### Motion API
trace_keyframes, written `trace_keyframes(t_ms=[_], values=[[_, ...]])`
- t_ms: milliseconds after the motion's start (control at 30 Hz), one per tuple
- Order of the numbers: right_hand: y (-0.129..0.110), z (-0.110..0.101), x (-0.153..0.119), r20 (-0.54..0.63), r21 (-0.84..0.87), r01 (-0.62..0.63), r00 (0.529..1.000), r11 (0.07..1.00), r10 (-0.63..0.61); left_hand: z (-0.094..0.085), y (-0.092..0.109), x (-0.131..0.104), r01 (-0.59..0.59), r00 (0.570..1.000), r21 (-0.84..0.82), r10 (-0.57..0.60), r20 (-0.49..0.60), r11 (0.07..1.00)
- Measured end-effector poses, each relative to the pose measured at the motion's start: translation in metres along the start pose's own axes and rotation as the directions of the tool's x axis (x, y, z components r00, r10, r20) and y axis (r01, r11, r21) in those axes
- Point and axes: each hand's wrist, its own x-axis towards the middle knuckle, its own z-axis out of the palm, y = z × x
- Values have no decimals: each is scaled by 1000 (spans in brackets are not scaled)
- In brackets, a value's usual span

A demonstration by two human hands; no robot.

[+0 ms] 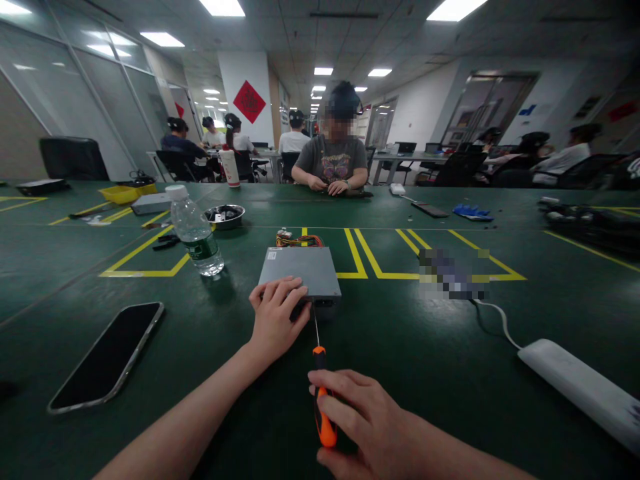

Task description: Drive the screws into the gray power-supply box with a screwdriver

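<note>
On tbl point(225, 427); L fingers point(281, 291) half-spread on PSU point(305, 263); R fingers point(345, 385) gripping screwdriver point(319, 363); bowl point(234, 221): bits point(219, 216)

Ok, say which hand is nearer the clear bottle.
Left. Left hand rests on the box, right of the bottle; right hand, holding the screwdriver, is farther right and nearer the camera.

Bottle point(194, 233) left of power supply point(303, 265)

Ceiling lts point(223, 7) on. Glass wall point(87, 83) L; wht pillar point(243, 70) w/ red diamond point(249, 102); blk chair point(73, 159) far L; grn desk point(225, 427).
</note>
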Motion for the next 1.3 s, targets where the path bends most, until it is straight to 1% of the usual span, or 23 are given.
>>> trace_keyframes(t_ms=[67,100,233,367,467,533,600,733,833,933,1033,1100,1233,1300], values=[[-1,-2,3,34,-37,31,999,999,-30,0,0,0,-2,1000,-2,2,5,1000],[-1,-3,4,32,-62,47,998,997,-45,0,0,0,-2,1000,-2,2,5,1000],[-1,-2,3,-60,-93,64,996,994,-69,-1,0,0,-2,1000,1,2,6,1000],[2,2,-2,-124,-44,16,992,999,-21,0,0,-1,-1,1000,2,0,3,1000],[1,0,1,-82,-14,10,997,1000,-11,0,0,-1,2,1000,4,-2,7,1000],[0,-4,5,-32,-38,28,999,999,-29,0,-1,-1,2,1000,3,-2,10,1000],[-1,-6,7,-12,-74,40,999,996,-41,0,-1,0,0,1000,2,0,10,1000],[0,-4,4,-63,-86,41,997,995,-46,0,0,0,-5,1000,5,5,2,1000],[2,1,0,-94,-68,20,995,998,-26,0,0,0,-7,1000,8,7,-2,1000],[2,1,0,-74,-25,-9,997,1000,7,1,-1,0,-11,1000,11,11,-6,1000],[2,-2,4,-13,-37,23,1000,999,-23,1,-1,-1,-15,1000,9,15,-5,1000],[1,-4,5,3,-60,44,999,997,-44,0,-1,0,-15,1000,10,15,-8,1000],[2,-1,1,-57,-36,50,997,998,-52,1,-1,1,-19,1000,11,19,-7,1000],[4,2,-3,-67,-29,33,997,999,-35,1,-1,1,-20,1000,12,20,-4,1000]])
